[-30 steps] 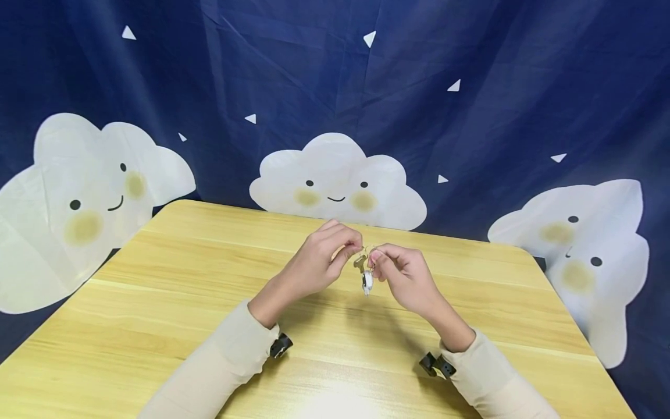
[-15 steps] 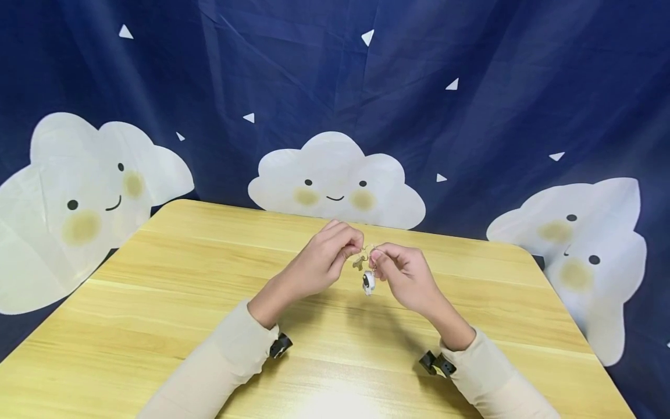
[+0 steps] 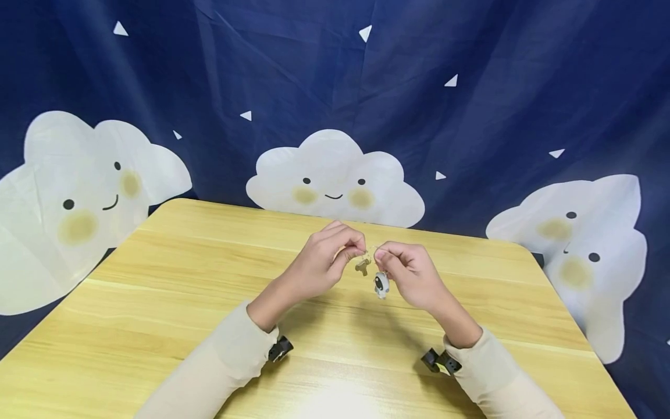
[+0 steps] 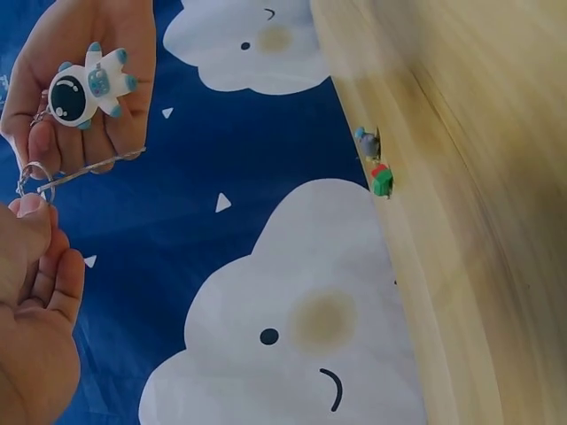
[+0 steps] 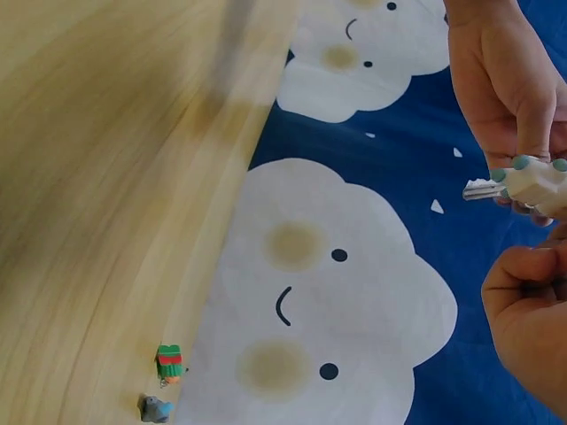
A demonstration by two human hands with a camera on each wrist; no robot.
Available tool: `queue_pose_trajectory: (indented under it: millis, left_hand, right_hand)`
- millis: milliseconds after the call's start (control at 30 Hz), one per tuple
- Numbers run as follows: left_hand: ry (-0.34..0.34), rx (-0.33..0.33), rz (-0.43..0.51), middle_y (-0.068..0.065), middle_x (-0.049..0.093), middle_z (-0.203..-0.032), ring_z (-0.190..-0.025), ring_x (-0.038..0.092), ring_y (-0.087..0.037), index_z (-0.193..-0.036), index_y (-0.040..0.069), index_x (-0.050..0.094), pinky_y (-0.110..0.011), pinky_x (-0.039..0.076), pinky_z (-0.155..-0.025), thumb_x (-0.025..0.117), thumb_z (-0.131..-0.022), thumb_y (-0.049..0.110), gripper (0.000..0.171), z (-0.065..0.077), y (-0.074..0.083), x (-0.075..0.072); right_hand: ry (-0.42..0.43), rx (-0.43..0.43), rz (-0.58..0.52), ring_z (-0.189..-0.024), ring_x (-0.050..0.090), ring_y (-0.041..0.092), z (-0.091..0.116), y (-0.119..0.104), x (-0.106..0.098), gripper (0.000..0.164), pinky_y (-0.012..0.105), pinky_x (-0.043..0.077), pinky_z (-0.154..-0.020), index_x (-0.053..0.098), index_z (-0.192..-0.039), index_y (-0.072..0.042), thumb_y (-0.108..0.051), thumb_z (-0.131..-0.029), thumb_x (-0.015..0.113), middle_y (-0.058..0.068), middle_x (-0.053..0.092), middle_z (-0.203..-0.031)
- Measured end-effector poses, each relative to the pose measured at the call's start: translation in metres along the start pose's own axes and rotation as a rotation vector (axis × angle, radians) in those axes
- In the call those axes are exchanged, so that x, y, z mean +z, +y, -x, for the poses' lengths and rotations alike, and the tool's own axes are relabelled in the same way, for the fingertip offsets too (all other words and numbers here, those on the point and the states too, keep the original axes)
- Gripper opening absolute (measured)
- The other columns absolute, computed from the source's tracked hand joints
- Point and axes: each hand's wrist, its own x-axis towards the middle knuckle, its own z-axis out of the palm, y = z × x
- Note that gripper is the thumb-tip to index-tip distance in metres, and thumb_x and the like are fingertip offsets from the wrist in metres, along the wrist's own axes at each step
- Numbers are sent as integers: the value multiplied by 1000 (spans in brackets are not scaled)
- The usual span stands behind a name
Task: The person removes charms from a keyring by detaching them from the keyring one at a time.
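Note:
In the head view my left hand (image 3: 324,259) pinches a thin key ring at its fingertips. A brass-coloured key (image 3: 363,267) hangs just below them. My right hand (image 3: 410,270) pinches the keychain, and its small white astronaut charm (image 3: 381,284) dangles under the fingers. Seen from the left wrist, the metal ring (image 4: 35,173) lies between both hands' fingertips, with the key (image 4: 97,168) edge-on and the astronaut charm (image 4: 84,93) in front of the right palm. The right wrist view shows the key's toothed blade (image 5: 483,189) beside the charm; the right fingers hide the ring there.
Both hands are above a light wooden table (image 3: 157,302). A dark blue cloth with white clouds (image 3: 335,180) hangs behind it. Two small toys, a grey-blue one (image 5: 155,409) and a green-and-red one (image 5: 169,361), show near the table's edge. Black cameras sit at both wrists.
My right hand has shifted slightly right, and the astronaut charm has swung right with it, turning its visor more into view. The key hangs further apart from the charm. My left hand hardly moved.

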Motion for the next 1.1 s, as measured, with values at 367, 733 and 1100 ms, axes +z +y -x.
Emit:
queue_pose_trajectory:
  millis: [367,733,1100]
  left_hand:
    - [37,43,24,-1,68,-90,-86,57,-15,-92,7,64,-23,49,-73,68,-93,-5,13,0,3,5]
    - [67,61,89,-3,70,-88,-86,61,-16,-91,5,65,-24,53,-76,69,-91,-9,15,2,2,12]
    - [-23,-43,44,-2,71,-94,-91,61,-14,-96,6,67,-24,53,-80,68,-97,7,1,2,-4,1]
  right_hand:
    - [-28,76,-46,-50,39,13,-1,1,-1,34,25,35,-49,55,-67,-8,6,-96,45,-2,45,-57]
    - [-45,91,-54,-51,32,12,-3,2,-3,35,24,31,-50,45,-60,-8,7,-92,43,-3,39,-57]
    - [-48,99,17,-51,42,18,-3,4,-9,39,26,37,-53,54,-63,-10,4,-97,45,4,47,-57]
